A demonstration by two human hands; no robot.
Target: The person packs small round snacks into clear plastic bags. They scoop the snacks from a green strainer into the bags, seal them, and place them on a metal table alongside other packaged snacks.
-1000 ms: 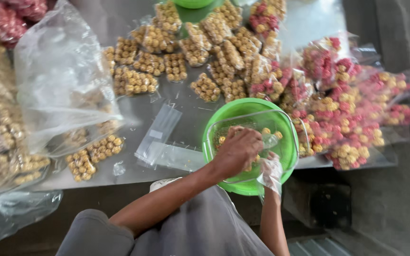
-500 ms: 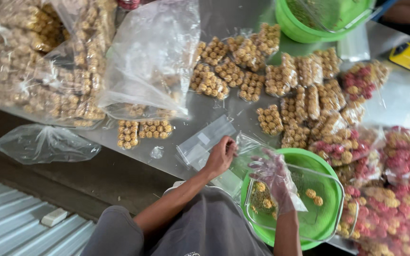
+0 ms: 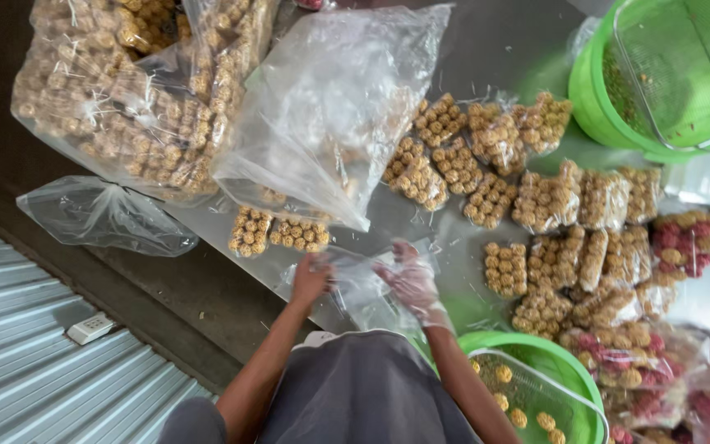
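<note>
bag: your left hand [image 3: 310, 279] and gloved right hand [image 3: 411, 278] pinch a small clear bag [image 3: 361, 284], crumpled, contents unclear.
room: near table [image 3: 470, 49] edge, packets [image 3: 277, 233] just beyond.

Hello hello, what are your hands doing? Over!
Left hand and right hand both pinching a small clear bag. Bag empty. Packed snack bags alongside, nothing blocking.

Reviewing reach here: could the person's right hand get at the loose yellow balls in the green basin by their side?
Probably yes: the basin sits just beside the right hand, uncovered, though both hands hold a clear bag.
</note>
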